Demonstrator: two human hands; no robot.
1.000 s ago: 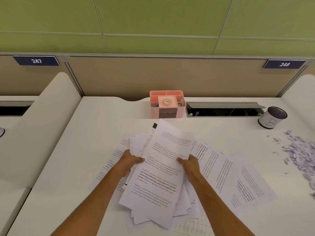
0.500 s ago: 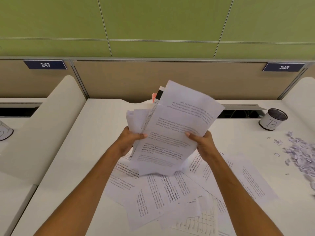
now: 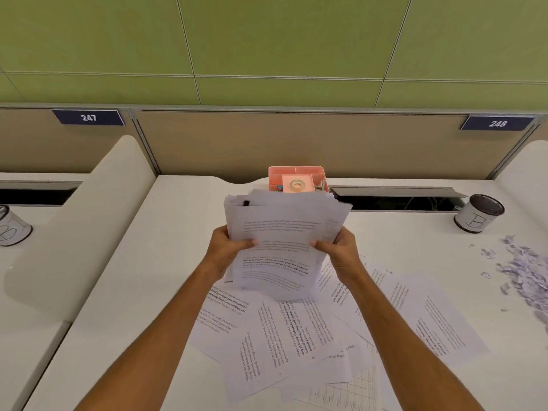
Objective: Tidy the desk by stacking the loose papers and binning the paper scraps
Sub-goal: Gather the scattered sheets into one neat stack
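A thick bundle of printed white sheets (image 3: 281, 232) is held upright above the desk, its lower edge near the papers below. My left hand (image 3: 226, 247) grips its left side and my right hand (image 3: 338, 250) grips its right side, thumbs on the front page. Several loose printed papers (image 3: 296, 336) lie fanned out on the white desk (image 3: 142, 292) under and in front of the bundle. A heap of small torn paper scraps (image 3: 522, 271) lies at the desk's right edge.
A pink desk organiser (image 3: 296, 179) with a tape roll stands at the back, behind the bundle. A small white can with a dark rim (image 3: 477, 213) stands at the back right near an open cable slot (image 3: 394, 197). Another can (image 3: 12, 226) sits on the neighbouring desk, left.
Both hands have lifted the bundle off the desk and turned it from slanted to squarer and upright, its sheets drawn closer together. More loose papers beneath are now uncovered.
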